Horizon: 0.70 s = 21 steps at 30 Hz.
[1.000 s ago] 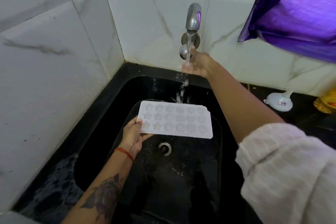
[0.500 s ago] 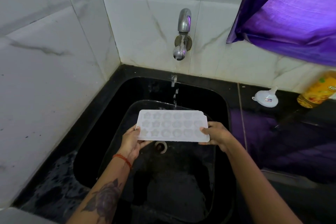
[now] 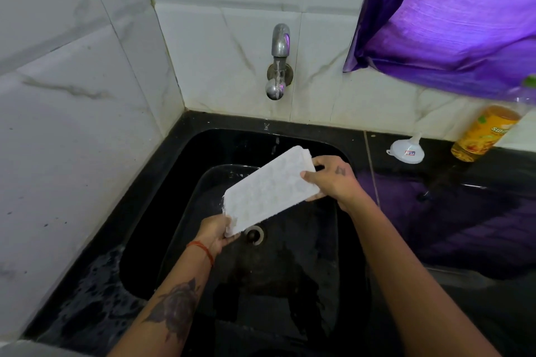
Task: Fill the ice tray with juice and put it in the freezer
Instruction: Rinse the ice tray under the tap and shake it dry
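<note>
The white ice tray [image 3: 268, 190] is held tilted over the black sink [image 3: 174, 171], its left end low and its right end raised, blurred by motion. My left hand [image 3: 216, 232] grips the tray's lower left corner. My right hand [image 3: 333, 180] holds the upper right end, thumb on top. A yellow juice bottle [image 3: 484, 132] stands on the black counter at the right, against the wall. The tap [image 3: 279, 59] above the sink lets out only a thin trickle and drops.
A white funnel [image 3: 407, 149] sits on the counter left of the bottle. A purple curtain [image 3: 452, 14] hangs at the upper right. White marble tiles [image 3: 72, 95] close in the left and back sides. The sink drain [image 3: 254, 234] lies below the tray.
My right hand left the tap and took the tray's right end. The water flow dropped to a trickle. The tray has gone from level to steeply tilted, left end down.
</note>
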Motion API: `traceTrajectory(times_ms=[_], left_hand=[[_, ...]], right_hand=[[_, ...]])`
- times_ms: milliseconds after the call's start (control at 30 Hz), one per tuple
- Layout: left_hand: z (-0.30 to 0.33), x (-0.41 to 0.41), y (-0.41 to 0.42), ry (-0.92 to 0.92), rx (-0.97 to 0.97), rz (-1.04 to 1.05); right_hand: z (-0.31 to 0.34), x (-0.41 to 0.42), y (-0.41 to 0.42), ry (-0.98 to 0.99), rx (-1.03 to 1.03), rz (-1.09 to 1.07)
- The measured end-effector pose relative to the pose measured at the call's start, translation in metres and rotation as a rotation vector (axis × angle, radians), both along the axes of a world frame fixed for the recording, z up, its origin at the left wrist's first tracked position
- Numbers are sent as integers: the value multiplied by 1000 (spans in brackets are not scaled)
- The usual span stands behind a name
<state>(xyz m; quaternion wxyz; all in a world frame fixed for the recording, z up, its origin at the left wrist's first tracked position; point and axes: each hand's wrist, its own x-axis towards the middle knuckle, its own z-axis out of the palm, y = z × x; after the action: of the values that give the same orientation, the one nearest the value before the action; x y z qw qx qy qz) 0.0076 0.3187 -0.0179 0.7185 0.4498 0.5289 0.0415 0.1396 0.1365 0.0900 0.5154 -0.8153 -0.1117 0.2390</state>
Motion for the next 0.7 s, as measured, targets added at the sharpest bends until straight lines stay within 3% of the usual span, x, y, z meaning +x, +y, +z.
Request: traceTrajectory(times_ms=[267,367,500,600,700], left_hand=[[35,18,3,-137,338,-136],[44,18,5,-183,367,-192],[33,7,10,-151,336,-195],[20,-3,5,-73,227,-245],[9,-8,-5,-65,83,-264]], right_hand=[[-73,7,-60,434,91,-287],[-88,-6,-70,483,148,-310],[-65,-16,-70,252,173,-303],[-29,-21,-61,42,187,-183],[4,-28,-41,-198,66,-90]])
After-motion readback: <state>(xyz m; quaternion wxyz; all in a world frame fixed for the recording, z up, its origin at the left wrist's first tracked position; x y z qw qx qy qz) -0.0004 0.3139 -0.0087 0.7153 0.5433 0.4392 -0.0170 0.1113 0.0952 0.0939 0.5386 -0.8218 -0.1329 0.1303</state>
